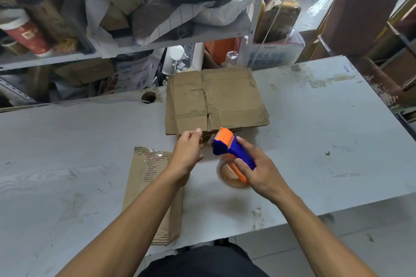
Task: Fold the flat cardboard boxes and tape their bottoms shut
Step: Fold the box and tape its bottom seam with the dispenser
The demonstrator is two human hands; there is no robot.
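The tape dispenser is held just above the table, its long axis running from near-right to far-left, with the blue and orange head pointing far-left toward the stack of flat cardboard boxes. The right hand grips its blue handle, fingers curled around it and thumb along the near side. The roll of clear tape hangs below the handle, just left of that hand, and looks slightly blurred.

The left hand sits just left of the dispenser head, fingers curled with thumb and forefinger pressed together at the near edge of the stack; whether they pinch a tape end or the cardboard cannot be told.

The stack lies flat at the table's middle, beyond both hands, its long side running left to right. Its brown corrugated surface is scuffed, with torn strips where old tape was peeled. A second flat cardboard piece lies near-left under the left forearm, long axis running near to far, its far edge ragged with exposed corrugation and shiny tape remnants. The table is pale grey, smooth and stained.
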